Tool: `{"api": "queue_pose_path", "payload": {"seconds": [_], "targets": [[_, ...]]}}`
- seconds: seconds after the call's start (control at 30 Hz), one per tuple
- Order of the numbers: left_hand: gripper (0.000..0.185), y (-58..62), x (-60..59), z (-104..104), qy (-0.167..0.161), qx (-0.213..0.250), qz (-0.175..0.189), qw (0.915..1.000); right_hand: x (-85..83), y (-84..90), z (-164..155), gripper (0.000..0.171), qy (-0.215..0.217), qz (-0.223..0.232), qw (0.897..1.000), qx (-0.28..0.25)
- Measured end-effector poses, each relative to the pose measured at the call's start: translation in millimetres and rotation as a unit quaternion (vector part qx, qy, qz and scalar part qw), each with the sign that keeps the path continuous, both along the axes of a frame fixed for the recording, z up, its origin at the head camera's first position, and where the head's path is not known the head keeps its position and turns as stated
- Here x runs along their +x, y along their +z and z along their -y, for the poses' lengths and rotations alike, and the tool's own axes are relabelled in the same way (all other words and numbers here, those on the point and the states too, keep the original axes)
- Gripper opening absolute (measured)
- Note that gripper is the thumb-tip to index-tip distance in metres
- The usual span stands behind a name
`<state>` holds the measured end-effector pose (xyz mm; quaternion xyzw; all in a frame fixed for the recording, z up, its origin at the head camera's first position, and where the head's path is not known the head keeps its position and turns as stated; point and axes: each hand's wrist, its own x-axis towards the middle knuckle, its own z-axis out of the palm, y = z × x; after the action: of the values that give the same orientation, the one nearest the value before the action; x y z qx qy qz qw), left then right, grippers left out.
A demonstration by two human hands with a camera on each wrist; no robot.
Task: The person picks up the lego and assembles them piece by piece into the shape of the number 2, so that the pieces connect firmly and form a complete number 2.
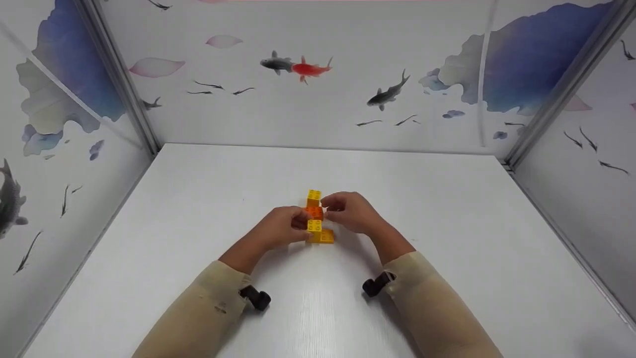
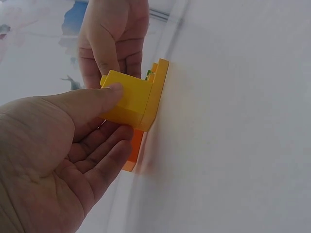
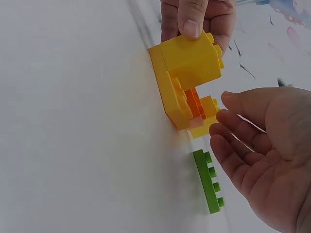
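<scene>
A small build of toy building blocks stands on the white table in front of me. In the head view its near yellow block (image 1: 314, 226) sits on a flat yellow-orange plate (image 1: 327, 236). An orange block (image 1: 315, 214) lies behind that, and another yellow block (image 1: 313, 196) rises at the far end. My left hand (image 2: 53, 145) pinches the near yellow block, thumb flat on its side. Beside the build, my right hand (image 3: 272, 141) holds nothing, its fingers loosely bent. Below those fingers in the right wrist view is a narrow green block (image 3: 208, 182) with a row of studs.
The white tabletop (image 1: 164, 214) is enclosed by wall panels (image 1: 348, 109) printed with fish and petals. Grey metal posts (image 1: 119, 74) stand at the back corners. A black wrist camera (image 1: 256, 298) sticks out from each beige sleeve (image 1: 198, 308).
</scene>
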<state>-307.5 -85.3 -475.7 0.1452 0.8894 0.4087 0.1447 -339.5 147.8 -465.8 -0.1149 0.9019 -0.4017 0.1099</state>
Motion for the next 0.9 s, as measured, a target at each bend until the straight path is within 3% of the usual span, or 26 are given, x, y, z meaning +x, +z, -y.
{"api": "queue_pose_path", "payload": {"seconds": [0.43, 0.9], "targets": [[0.032, 2.2, -0.6, -1.0, 0.000, -0.011, 0.004, 0.9999, -9.0, -8.3, 13.3, 0.033, -0.026, 0.013, 0.999, 0.035], [0.029, 1.0, 0.5, 0.2, 0.001, -0.010, -0.011, 0.9999, -10.8, -13.4, 12.6, 0.035, -0.013, -0.001, 0.999, 0.047]]}}
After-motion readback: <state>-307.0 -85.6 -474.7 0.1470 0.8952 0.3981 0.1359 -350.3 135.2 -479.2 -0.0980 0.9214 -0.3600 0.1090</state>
